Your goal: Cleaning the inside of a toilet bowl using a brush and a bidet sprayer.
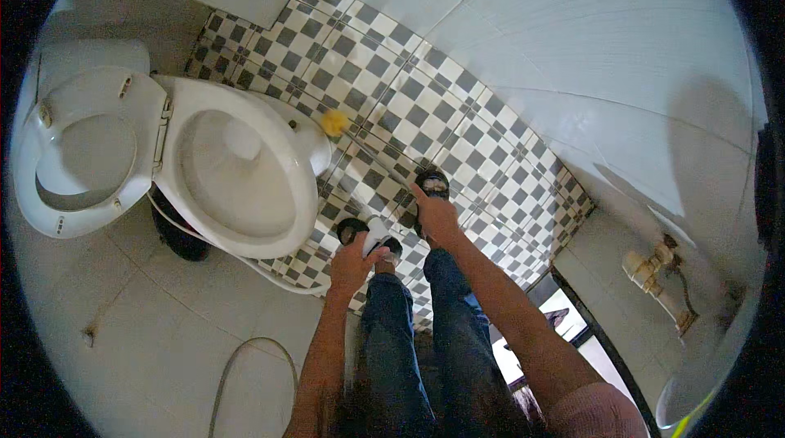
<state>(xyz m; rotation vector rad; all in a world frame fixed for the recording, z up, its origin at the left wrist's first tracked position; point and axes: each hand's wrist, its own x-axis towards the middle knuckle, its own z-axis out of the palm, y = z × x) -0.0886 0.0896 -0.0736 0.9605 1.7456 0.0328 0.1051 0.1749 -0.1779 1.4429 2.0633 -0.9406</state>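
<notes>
My left hand (351, 265) is closed round a white bidet sprayer (375, 230), and a faint spray seems to leave its head towards the floor beside the toilet. In my right hand (436, 217) is the thin handle of a toilet brush with a yellow head (335, 122). The brush head is just right of the toilet's foot, over the checkered tile floor (392, 113); whether it touches the tiles I cannot tell. The white toilet bowl (242, 168) stands at the left with its seat (92, 149) raised against the tank.
A white hose (270, 278) runs from behind the toilet towards my left hand. Behind the bowl is a black container (178, 229). Tiled walls (613, 39) enclose the floor. Brass pipe fittings (644, 269) stick out at the right, near a doorway.
</notes>
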